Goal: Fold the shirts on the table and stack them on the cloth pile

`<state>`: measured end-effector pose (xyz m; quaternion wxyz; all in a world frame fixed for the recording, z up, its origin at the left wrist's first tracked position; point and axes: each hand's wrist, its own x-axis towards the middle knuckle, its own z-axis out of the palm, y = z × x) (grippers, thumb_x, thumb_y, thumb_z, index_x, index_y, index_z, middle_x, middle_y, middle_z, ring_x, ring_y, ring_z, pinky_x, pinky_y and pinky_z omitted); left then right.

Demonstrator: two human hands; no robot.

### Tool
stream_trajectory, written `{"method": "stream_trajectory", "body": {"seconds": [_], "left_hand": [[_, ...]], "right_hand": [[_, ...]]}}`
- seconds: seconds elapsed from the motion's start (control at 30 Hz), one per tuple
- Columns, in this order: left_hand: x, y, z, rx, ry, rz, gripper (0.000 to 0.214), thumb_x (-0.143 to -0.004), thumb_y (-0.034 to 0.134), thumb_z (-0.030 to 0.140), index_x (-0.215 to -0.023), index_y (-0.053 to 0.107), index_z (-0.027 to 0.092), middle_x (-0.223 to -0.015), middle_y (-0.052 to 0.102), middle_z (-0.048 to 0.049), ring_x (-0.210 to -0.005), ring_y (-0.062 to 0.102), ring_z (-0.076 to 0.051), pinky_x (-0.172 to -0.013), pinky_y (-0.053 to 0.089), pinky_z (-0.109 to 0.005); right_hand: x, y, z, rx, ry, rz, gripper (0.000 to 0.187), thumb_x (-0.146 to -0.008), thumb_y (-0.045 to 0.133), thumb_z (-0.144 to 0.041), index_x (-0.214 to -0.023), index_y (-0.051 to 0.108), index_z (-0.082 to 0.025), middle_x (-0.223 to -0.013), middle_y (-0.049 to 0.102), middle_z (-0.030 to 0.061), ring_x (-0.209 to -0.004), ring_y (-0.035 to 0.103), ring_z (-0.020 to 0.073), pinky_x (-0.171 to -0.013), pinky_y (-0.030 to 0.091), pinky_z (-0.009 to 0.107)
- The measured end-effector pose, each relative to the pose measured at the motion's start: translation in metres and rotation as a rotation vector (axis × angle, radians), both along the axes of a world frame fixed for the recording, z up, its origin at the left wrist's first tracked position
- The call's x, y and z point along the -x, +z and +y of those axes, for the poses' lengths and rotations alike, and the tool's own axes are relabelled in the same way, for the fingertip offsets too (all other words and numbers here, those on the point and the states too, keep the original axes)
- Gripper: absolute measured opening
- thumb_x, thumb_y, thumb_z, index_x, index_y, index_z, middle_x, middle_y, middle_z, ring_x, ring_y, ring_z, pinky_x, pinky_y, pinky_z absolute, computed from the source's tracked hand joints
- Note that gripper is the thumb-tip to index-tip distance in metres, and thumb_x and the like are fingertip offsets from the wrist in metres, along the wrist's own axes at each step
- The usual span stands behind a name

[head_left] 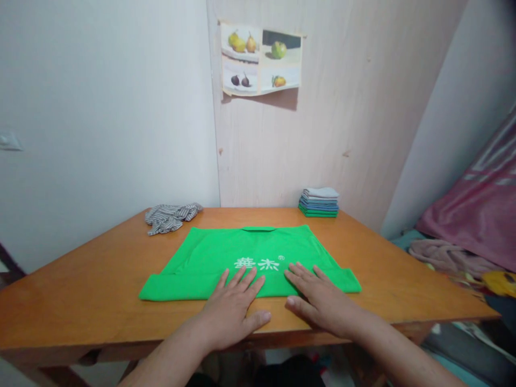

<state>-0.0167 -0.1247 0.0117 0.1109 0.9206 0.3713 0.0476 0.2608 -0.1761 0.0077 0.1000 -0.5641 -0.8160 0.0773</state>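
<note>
A green T-shirt [226, 244] with white printed characters lies spread on the wooden table, its collar at the far side. The near part is folded up into a band that runs across the front. My left hand [235, 306] rests on this band just left of the middle, fingers spread and flat. To the right of the print, my right hand [316, 298] lies on the cloth with its fingers stretched out. Both thumbs are near the shirt's front edge, and neither hand grips anything.
At the back left of the table [108, 279] is a crumpled striped cloth [171, 216]. A stack of folded clothes [319, 202] stands at the back right. Fruit pictures [261, 59] hang on the wall behind. Beyond the right table edge are a pink cloth [479, 204] and other fabrics.
</note>
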Motion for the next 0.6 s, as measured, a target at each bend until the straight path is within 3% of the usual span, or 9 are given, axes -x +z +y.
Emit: {"method": "stream_trajectory", "body": {"seconds": [0.13, 0.23, 0.37, 0.47, 0.6], "left_hand": [[0.001, -0.003, 0.001, -0.023, -0.011, -0.012, 0.076, -0.092, 0.035, 0.074, -0.156, 0.022, 0.036, -0.163, 0.016, -0.0061, -0.151, 0.009, -0.035, -0.117, 0.003, -0.067], [-0.001, -0.002, 0.002, -0.011, -0.011, 0.001, 0.077, -0.091, 0.034, 0.075, -0.156, 0.023, 0.035, -0.164, 0.015, -0.0066, -0.151, 0.009, -0.036, -0.117, 0.004, -0.068], [0.004, 0.001, 0.000, -0.012, -0.018, -0.027, 0.074, -0.092, 0.037, 0.072, -0.155, 0.028, 0.034, -0.163, 0.020, -0.0064, -0.150, 0.013, -0.035, -0.118, 0.008, -0.066], [0.024, 0.003, -0.007, -0.065, -0.016, -0.121, 0.062, -0.096, 0.043, 0.062, -0.149, 0.043, 0.030, -0.159, 0.034, -0.0072, -0.148, 0.025, -0.032, -0.120, 0.016, -0.058], [0.068, 0.008, -0.019, -0.185, 0.049, -0.249, 0.036, -0.095, 0.053, 0.041, -0.127, 0.060, 0.026, -0.134, 0.061, -0.0085, -0.129, 0.050, -0.027, -0.112, 0.037, -0.044]], "right_hand": [[-0.041, -0.015, -0.008, -0.076, -0.233, -0.034, 0.077, -0.095, 0.033, -0.069, -0.155, 0.032, -0.021, -0.161, 0.024, 0.0098, -0.150, 0.018, 0.0316, -0.120, 0.012, 0.060], [-0.060, -0.023, -0.012, -0.055, -0.226, -0.032, 0.075, -0.096, 0.033, -0.067, -0.155, 0.031, -0.021, -0.161, 0.026, 0.0080, -0.149, 0.021, 0.0299, -0.121, 0.016, 0.057], [-0.070, -0.020, -0.014, -0.112, -0.173, 0.013, 0.070, -0.095, 0.040, -0.064, -0.151, 0.041, -0.023, -0.158, 0.034, 0.0076, -0.147, 0.029, 0.0294, -0.121, 0.022, 0.054], [-0.084, -0.024, -0.021, -0.208, -0.174, 0.027, 0.064, -0.092, 0.047, -0.062, -0.144, 0.052, -0.024, -0.154, 0.042, 0.0078, -0.143, 0.037, 0.0311, -0.120, 0.024, 0.054], [-0.123, -0.050, -0.030, -0.310, -0.185, 0.051, 0.061, -0.087, 0.055, -0.060, -0.140, 0.057, -0.029, -0.150, 0.048, 0.0056, -0.137, 0.046, 0.0341, -0.118, 0.029, 0.057]]}}
